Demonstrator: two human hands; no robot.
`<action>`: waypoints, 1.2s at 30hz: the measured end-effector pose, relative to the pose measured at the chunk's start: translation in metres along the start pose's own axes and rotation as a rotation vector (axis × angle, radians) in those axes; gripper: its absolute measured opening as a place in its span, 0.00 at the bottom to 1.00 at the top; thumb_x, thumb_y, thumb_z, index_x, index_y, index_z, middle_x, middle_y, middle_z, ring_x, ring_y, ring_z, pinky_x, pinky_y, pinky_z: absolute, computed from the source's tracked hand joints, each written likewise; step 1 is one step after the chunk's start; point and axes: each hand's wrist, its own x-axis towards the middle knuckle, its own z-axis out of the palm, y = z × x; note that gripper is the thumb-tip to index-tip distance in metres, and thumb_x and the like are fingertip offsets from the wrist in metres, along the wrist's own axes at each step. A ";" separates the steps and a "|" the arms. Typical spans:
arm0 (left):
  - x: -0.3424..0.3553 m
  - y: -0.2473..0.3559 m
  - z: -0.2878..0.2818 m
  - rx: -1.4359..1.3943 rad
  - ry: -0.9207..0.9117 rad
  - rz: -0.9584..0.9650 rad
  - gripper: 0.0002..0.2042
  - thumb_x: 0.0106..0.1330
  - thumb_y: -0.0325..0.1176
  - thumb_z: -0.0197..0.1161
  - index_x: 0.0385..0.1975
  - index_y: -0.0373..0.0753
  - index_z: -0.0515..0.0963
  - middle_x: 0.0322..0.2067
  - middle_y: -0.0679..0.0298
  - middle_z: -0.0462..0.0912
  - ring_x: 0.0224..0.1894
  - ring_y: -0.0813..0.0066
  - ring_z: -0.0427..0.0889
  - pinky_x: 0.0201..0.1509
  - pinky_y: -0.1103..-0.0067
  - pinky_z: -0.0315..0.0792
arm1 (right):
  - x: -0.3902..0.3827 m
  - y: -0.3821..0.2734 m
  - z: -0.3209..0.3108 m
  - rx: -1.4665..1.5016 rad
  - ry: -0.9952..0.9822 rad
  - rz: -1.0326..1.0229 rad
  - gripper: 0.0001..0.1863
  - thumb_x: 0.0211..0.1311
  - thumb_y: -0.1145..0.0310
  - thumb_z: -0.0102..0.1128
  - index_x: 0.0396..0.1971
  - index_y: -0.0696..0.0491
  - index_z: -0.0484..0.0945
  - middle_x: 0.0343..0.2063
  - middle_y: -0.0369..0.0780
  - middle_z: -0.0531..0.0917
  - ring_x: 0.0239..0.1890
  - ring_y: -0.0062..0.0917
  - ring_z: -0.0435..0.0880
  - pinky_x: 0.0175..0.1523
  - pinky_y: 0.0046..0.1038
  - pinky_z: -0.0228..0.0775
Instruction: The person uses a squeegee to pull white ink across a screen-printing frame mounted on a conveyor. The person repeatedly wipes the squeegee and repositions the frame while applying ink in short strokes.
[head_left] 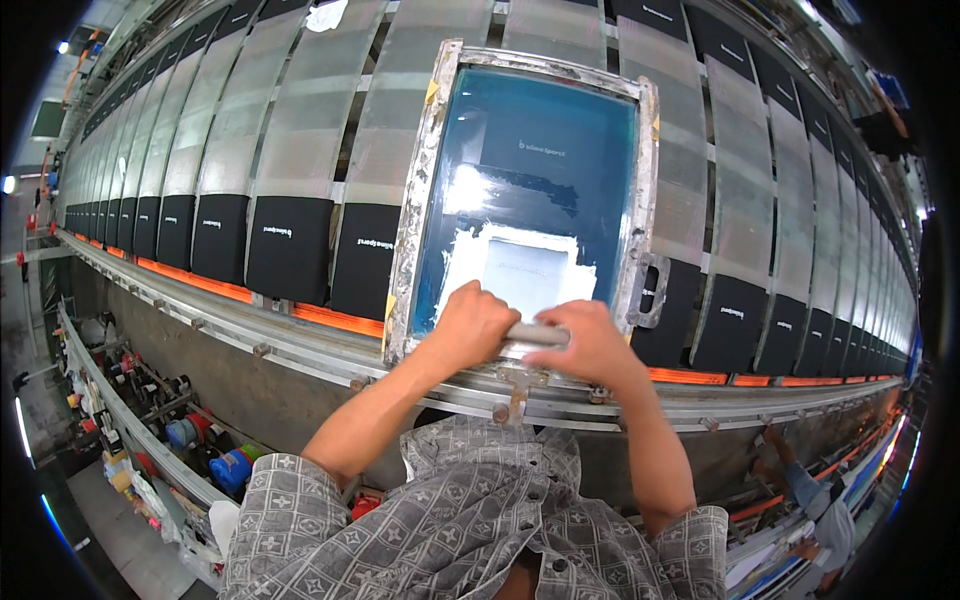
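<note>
**White paste [461, 262] lies inside a worn metal frame [414, 205]**

The frame sits around 1 o'clock from the picture's centre and works as a shallow tray: its floor is a blue screen [515, 110], with paste spread in ragged patches toward its 6 o'clock end. There, the left hand [478, 322] and the slightly blurred right hand [588, 342] both grip a grey bar [530, 336], fingers curled around it. A metal handle [649, 291] juts from the frame's 4 o'clock side. Black panels [290, 245] flank the frame at 9 and 3 o'clock. At 8 o'clock, below the rail, lies a blue tub-like item [234, 467], contents unclear.
</note>
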 end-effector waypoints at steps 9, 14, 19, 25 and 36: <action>0.091 -0.037 -0.044 0.108 -0.015 -0.119 0.07 0.46 0.35 0.71 0.23 0.44 0.82 0.22 0.60 0.81 0.29 0.56 0.80 0.36 0.66 0.71 | 0.009 0.118 -0.029 0.173 0.731 0.669 0.15 0.64 0.58 0.59 0.38 0.56 0.79 0.32 0.44 0.84 0.31 0.34 0.80 0.40 0.33 0.70; -0.015 0.004 0.022 0.151 0.471 0.005 0.15 0.48 0.23 0.61 0.38 0.42 0.82 0.34 0.64 0.83 0.31 0.68 0.77 0.34 0.71 0.65 | 0.013 0.107 -0.041 0.404 0.732 0.682 0.16 0.63 0.57 0.61 0.30 0.57 0.77 0.19 0.38 0.79 0.24 0.21 0.74 0.33 0.29 0.67; -0.093 0.009 0.004 0.097 0.411 -0.040 0.18 0.44 0.23 0.64 0.39 0.40 0.80 0.38 0.67 0.82 0.35 0.69 0.76 0.38 0.73 0.66 | 0.035 0.063 -0.026 0.268 0.817 0.570 0.15 0.63 0.59 0.61 0.27 0.57 0.75 0.18 0.35 0.75 0.23 0.18 0.69 0.30 0.28 0.63; -0.135 -0.101 -0.046 0.115 0.171 -0.087 0.17 0.43 0.22 0.64 0.37 0.41 0.80 0.37 0.67 0.81 0.37 0.68 0.77 0.44 0.72 0.68 | 0.094 0.017 0.078 0.293 0.882 0.444 0.15 0.64 0.60 0.60 0.28 0.59 0.75 0.21 0.41 0.77 0.26 0.26 0.73 0.38 0.30 0.68; -0.081 -0.148 -0.106 0.172 -0.034 0.482 0.10 0.52 0.29 0.63 0.33 0.50 0.85 0.38 0.78 0.84 0.48 0.74 0.75 0.57 0.70 0.62 | 0.114 -0.006 0.095 0.130 0.863 0.581 0.16 0.61 0.55 0.61 0.31 0.55 0.79 0.27 0.48 0.83 0.33 0.43 0.84 0.39 0.35 0.71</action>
